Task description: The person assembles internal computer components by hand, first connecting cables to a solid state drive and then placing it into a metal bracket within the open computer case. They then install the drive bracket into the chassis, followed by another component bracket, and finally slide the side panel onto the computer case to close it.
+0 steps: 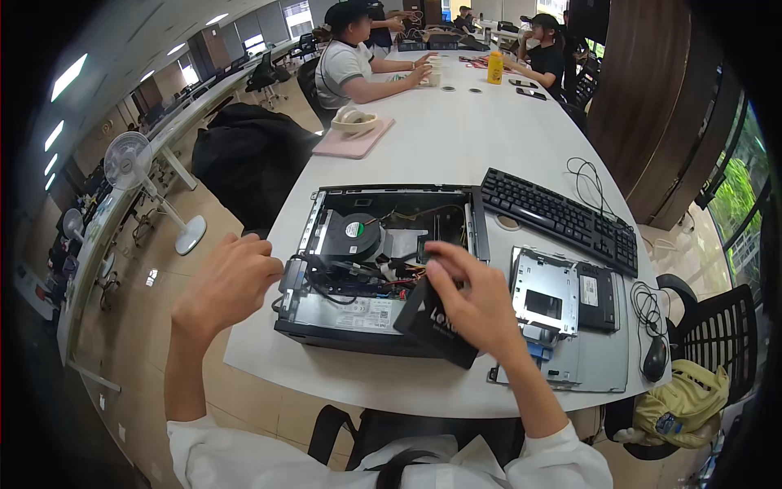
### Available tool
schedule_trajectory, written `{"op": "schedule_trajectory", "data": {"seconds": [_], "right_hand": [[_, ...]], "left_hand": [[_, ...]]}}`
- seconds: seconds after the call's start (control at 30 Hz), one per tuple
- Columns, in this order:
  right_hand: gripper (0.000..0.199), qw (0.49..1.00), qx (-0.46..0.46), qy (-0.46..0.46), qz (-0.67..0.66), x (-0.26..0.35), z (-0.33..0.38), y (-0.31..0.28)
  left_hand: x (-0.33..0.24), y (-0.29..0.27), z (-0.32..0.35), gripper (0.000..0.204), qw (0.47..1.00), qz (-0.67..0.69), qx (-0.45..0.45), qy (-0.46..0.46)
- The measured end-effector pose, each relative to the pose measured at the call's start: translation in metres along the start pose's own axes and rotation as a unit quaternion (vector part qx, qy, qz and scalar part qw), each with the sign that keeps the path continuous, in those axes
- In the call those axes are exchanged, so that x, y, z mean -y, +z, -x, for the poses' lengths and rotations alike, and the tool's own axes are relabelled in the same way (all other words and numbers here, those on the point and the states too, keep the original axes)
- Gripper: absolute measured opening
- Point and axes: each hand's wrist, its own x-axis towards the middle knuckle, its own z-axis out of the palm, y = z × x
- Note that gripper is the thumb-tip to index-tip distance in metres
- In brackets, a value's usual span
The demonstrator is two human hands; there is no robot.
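An opened desktop computer case [350,310] lies on the white table in front of me, its inside facing up. Within it are a round black blower fan [349,235], loose cables [334,281] and bundled coloured wires [405,285]. My right hand [472,297] grips a flat black solid-state drive [436,326] with pale lettering, tilted over the case's near right part. At the case's left edge is my left hand [232,281], its fingers curled together. Whatever its fingertips may pinch is hidden.
Right of the case lie a black keyboard [562,216], a metal drive bracket [544,297], a side panel [599,379] and a mouse [654,359]. Farther off are a pink folder [354,140], headphones [355,122], a yellow bottle [494,68] and seated people.
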Motion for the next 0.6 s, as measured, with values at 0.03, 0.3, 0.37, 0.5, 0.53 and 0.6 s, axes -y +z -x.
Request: {"op": "schedule_trajectory", "data": {"seconds": [0.03,0.3,0.37,0.5,0.53,0.6], "right_hand": [[0.038,1.0,0.0,-0.008,0.01,0.001,-0.009,-0.003],[0.043,0.998,0.054,0.018,0.04,0.012,-0.059,-0.021],[0.043,0.998,0.056,0.003,0.041,0.011,-0.058,-0.018],[0.038,0.997,0.053,-0.008,0.052,0.008,-0.054,-0.014],[0.037,0.997,0.055,-0.002,0.047,0.006,-0.053,-0.014],[0.037,0.998,0.055,-0.008,0.04,0.006,-0.052,-0.014]], "left_hand": [[-0.001,0.007,-0.002,0.011,1.0,-0.005,0.013,0.009],[-0.023,0.065,-0.061,0.018,0.995,-0.044,0.048,0.076],[-0.029,0.073,-0.071,0.02,0.996,0.016,0.035,0.076],[-0.043,0.085,-0.082,0.026,0.994,0.012,0.042,0.097],[-0.045,0.086,-0.084,0.028,0.994,0.025,0.041,0.099],[-0.046,0.086,-0.088,0.03,0.993,0.043,0.047,0.099]]}}
